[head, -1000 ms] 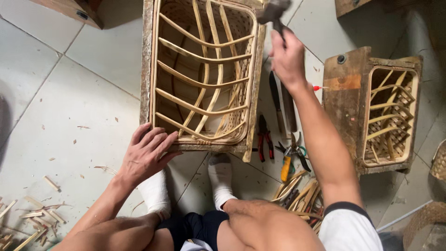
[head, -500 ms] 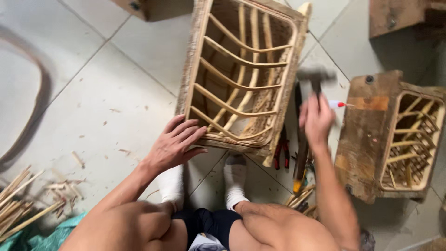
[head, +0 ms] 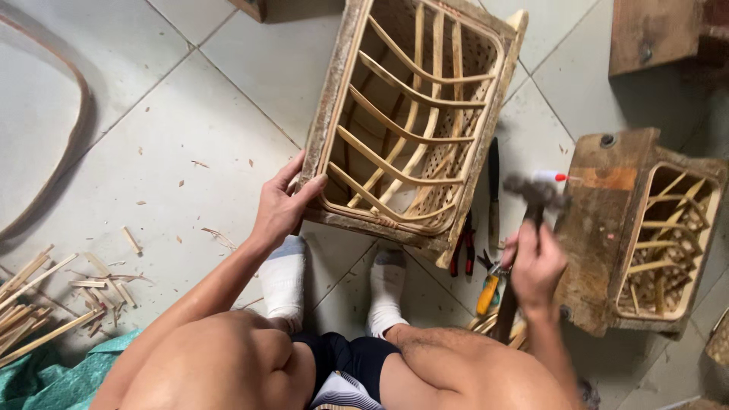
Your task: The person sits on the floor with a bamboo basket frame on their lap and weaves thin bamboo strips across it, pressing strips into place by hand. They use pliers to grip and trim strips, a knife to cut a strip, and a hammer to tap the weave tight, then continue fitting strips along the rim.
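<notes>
Rattan-and-wood frame (head: 414, 121) stands tilted on the tiled floor (head: 152, 152) right in front of the person's socked feet (head: 285, 277), open slatted side facing up toward the camera, probably so the curved slats and the near bottom rail are reachable from a squat. Left hand (head: 282, 205) clamps the near left corner: thumb over the front edge, fingers wrapped round the outer side, closed firmly on the wood. Looks like a bracing grip to stop the frame shifting. Right hand (head: 535, 266) is fisted tight on the handle of a hammer (head: 531, 201), head raised and motion-blurred, hanging just right of the frame's near right corner, not touching it. Between frame and hammer, on the floor: red-handled pliers (head: 462, 247), a long dark blade-like tool (head: 493, 190), a yellow-handled tool (head: 487, 292), all within easy reach of the right hand. A second similar frame (head: 645, 228) lies on its side further right, apart from the first. Cut rattan strips (head: 45, 296) and shavings scattered far left, beside a crumpled teal cloth (head: 68, 372).
</notes>
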### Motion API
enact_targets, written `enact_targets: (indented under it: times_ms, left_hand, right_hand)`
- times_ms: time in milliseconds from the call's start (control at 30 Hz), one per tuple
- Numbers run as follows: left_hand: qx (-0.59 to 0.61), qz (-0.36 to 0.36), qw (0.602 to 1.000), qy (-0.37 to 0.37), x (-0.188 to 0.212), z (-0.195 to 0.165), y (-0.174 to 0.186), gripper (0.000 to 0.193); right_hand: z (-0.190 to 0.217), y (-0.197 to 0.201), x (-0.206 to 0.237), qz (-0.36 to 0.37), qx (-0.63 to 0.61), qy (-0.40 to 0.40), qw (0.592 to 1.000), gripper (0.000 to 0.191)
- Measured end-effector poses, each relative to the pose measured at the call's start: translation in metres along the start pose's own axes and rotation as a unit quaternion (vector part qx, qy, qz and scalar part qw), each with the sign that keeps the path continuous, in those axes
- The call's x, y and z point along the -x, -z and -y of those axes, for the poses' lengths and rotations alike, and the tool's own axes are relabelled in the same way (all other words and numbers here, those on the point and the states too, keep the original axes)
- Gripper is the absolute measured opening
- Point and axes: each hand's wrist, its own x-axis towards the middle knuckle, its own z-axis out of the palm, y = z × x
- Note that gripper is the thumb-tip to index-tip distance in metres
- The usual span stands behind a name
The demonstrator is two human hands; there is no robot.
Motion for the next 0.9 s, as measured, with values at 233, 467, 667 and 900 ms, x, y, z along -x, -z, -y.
enact_targets:
  times_ms: [233,467,667,900]
  left_hand:
    - [0.014,-0.013,0.998,-0.052,-0.004,0.004,-0.002,0.066]
    - [-0.098,-0.021,0.99,-0.1,-0.008,0.008,0.006,0.068]
    - [-0.062,-0.002,0.995,-0.078,-0.004,-0.003,0.007,0.069]
    - [0.008,0.01,1.0,0.015,0.002,-0.004,0.012,0.063]
  right_hand:
    - [0.114,-0.069,-0.181,0.147,-0.104,0.118,0.976,0.023]
    - [0.157,-0.185,-0.289,0.192,0.041,0.215,0.957,0.034]
    - [0.131,-0.127,-0.271,0.149,-0.089,0.179,0.969,0.024]
    - [0.015,0.003,-0.071,-0.074,0.03,0.02,0.997,0.039]
